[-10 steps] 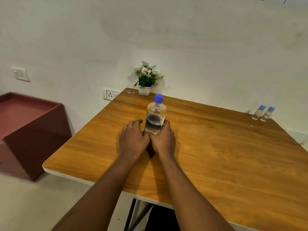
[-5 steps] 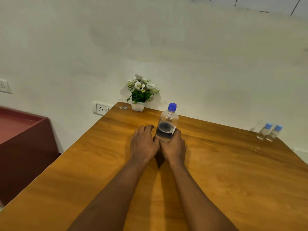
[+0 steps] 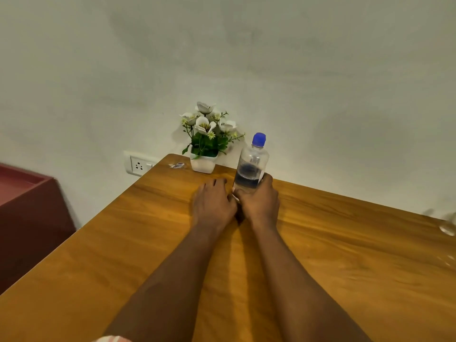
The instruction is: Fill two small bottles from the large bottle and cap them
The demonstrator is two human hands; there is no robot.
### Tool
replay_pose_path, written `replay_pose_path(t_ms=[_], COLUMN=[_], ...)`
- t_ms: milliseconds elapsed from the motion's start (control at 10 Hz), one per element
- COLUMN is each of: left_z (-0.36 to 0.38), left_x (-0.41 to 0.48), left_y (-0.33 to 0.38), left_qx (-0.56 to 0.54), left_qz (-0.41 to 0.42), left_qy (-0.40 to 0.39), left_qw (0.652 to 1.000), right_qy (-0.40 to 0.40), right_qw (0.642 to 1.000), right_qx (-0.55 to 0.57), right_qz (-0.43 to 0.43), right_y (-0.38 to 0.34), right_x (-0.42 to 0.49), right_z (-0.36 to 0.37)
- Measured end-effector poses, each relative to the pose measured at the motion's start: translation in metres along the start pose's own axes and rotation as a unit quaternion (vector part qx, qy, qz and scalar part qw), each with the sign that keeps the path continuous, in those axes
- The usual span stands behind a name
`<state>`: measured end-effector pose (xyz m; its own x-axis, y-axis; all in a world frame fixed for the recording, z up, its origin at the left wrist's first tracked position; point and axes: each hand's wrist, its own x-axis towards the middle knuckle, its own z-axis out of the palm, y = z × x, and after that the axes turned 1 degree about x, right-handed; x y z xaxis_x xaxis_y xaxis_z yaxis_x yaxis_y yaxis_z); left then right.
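Wooden table [image 3: 118, 248] against a white wall [image 3: 308, 70], flowerpot [image 3: 204, 164] at the back | capped large bottle [image 3: 251, 169] upright at frame centre | right hand [image 3: 261, 205] grips its base | left hand [image 3: 213, 204] rests flat alongside, fingers relaxed

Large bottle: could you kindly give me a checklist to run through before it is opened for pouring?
1. Large bottle near upright: ok.
2. Blue cap seated on it: ok.
3. Right hand grips its lower part: ok.
4. Left hand free for the cap, resting on the table: ok.
5. Small bottles within reach and uncapped: cannot tell, only a blur at the right edge.
6. Flower pot apart from the bottle: ok.
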<state>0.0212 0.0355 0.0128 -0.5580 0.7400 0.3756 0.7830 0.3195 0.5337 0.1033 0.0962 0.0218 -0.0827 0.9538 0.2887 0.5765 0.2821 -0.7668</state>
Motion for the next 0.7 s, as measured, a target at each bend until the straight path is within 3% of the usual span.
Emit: replay_pose_path(t_ms=[300,700], left_z=[0.02,0.022], left_x=[0.049,0.042], left_y=[0.004,0.004], left_qx=[0.024,0.05], left_qz=[0.012,0.054], left_qy=[0.005,-0.001], left_qw=[1.0,0.997], right_qy=[0.008,-0.011], right_qw=[1.0,0.999], right_qx=[-0.005,0.033], right_qz=[-0.027,-0.032], right_y=[0.001,0.003], right_x=[0.044,0.037], right_z=[0.024,0.017])
